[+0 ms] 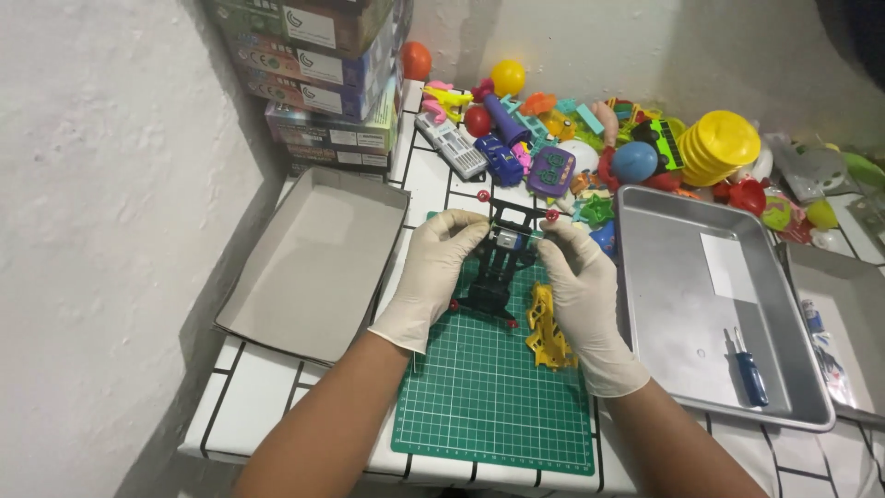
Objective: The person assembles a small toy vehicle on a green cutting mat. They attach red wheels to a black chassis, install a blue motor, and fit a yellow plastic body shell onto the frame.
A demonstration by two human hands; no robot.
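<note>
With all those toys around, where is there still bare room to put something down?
The near half of the green cutting mat, below the black toy chassis and yellow part, is bare. So is most of the metal tray, left of the blue screwdriver, and the grey cardboard lid. The toy pile along the wall is crowded.

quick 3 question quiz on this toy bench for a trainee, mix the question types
1. True or false: both gloved hands, left hand and right hand, touch the black toy car chassis.
2. What lies in the metal tray? A) blue-handled screwdriver B) scissors C) a ball
3. What colour is the cutting mat under the chassis?

Key: 1 true; 2 A; 3 green
</note>
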